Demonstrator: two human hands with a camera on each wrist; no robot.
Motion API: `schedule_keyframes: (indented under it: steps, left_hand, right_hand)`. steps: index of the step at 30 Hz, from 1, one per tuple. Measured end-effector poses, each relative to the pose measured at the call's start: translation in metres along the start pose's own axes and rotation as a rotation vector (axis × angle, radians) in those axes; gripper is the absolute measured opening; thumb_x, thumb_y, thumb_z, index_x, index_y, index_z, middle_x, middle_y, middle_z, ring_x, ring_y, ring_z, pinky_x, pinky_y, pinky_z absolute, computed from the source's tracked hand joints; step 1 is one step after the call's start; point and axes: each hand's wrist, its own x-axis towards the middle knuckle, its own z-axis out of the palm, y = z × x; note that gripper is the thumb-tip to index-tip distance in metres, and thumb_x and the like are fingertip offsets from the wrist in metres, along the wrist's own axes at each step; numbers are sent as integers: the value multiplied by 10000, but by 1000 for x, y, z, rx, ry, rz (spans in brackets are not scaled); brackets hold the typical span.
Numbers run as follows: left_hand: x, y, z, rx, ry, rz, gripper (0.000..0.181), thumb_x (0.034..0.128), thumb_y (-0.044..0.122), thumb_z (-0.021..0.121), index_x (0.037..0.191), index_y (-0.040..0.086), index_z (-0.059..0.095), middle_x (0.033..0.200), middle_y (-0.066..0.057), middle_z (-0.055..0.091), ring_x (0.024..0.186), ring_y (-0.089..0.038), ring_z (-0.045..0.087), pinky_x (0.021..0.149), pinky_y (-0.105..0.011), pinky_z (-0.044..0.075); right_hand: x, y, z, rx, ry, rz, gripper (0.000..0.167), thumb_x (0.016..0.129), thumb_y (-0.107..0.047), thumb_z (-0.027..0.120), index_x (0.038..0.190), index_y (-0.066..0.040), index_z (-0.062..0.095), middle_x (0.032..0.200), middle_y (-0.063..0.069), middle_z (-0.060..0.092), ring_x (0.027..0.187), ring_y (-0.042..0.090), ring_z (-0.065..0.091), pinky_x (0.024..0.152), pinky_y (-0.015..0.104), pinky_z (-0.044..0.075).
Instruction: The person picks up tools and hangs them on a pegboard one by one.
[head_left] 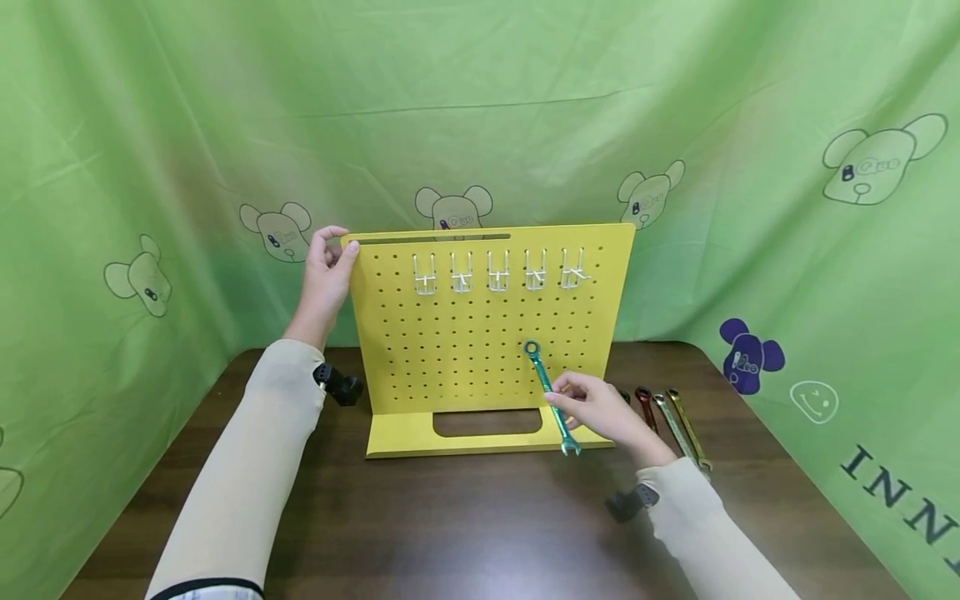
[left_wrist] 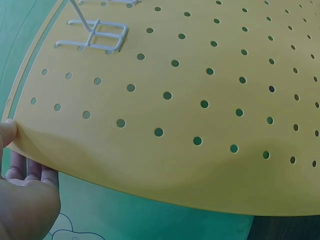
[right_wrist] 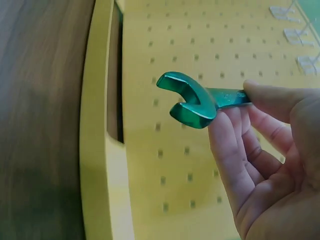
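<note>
A yellow pegboard [head_left: 480, 350] stands upright on the table, with a row of several white wire hooks [head_left: 498, 273] across its upper part. At its top left corner my left hand [head_left: 327, 275] grips the edge, the thumb on the front and the fingers behind, as the left wrist view also shows. My right hand [head_left: 592, 406] pinches a green combination wrench [head_left: 548, 383] by its shank, in front of the board's lower right. The wrench's ring end points up and its open end [right_wrist: 192, 102] down. Nothing hangs on the hooks.
Right of the board, several more wrenches lie on the dark wooden table [head_left: 480, 517]: a red one [head_left: 646, 406], a silver one [head_left: 675, 423], a gold one [head_left: 688, 425] and a partly hidden one. A green printed curtain [head_left: 480, 108] surrounds the table.
</note>
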Motion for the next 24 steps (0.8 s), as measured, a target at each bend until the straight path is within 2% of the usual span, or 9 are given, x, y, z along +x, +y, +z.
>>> schedule_keyframes:
  steps: [5, 9, 15, 17, 22, 24]
  left_hand:
    - [1, -2, 0, -1, 5, 9, 225, 1057, 210, 523, 1274, 194, 466, 985, -34, 496, 872, -150, 512, 793, -299, 457]
    - [1, -3, 0, -1, 7, 11, 217, 1056, 212, 528, 1265, 199, 469, 984, -31, 498, 870, -146, 513, 795, -300, 454]
    - [0, -2, 0, 11, 6, -1, 237, 1056, 220, 527, 1283, 193, 466, 988, -30, 494, 874, -148, 507, 799, -303, 454]
    - [-1, -1, 0, 14, 5, -2, 236, 1056, 221, 526, 1283, 197, 465, 988, -30, 490, 874, -149, 503, 800, -304, 452]
    - [-1, 1, 0, 20, 3, 4, 222, 1057, 227, 526, 1270, 213, 467, 979, -31, 482, 866, -151, 493, 790, -303, 444]
    - [-1, 1, -1, 24, 5, 5, 223, 1056, 228, 526, 1271, 212, 469, 975, -30, 482, 864, -149, 491, 785, -302, 443]
  right_hand:
    - [15, -20, 20, 73, -49, -58, 221, 975, -285, 686, 1002, -70, 642, 870, 140, 668, 727, 309, 644, 671, 459, 589]
    - [24, -40, 33, 124, -70, -84, 222, 970, -292, 692, 1005, -78, 647, 830, 114, 652, 694, 364, 623, 660, 467, 577]
    - [36, -66, 51, 156, -75, -141, 203, 972, -295, 691, 1003, -98, 651, 834, 84, 648, 767, 403, 635, 730, 482, 566]
    - [39, -75, 55, 163, -80, -162, 193, 976, -287, 685, 1016, -100, 654, 838, 80, 645, 768, 362, 637, 748, 507, 559]
    - [48, -94, 61, 166, -70, -198, 201, 979, -300, 679, 1027, -105, 657, 859, 77, 655, 746, 270, 635, 754, 466, 570]
    - [51, -101, 62, 170, -67, -204, 209, 978, -315, 680, 1023, -113, 656, 867, 77, 659, 747, 271, 635, 761, 474, 572]
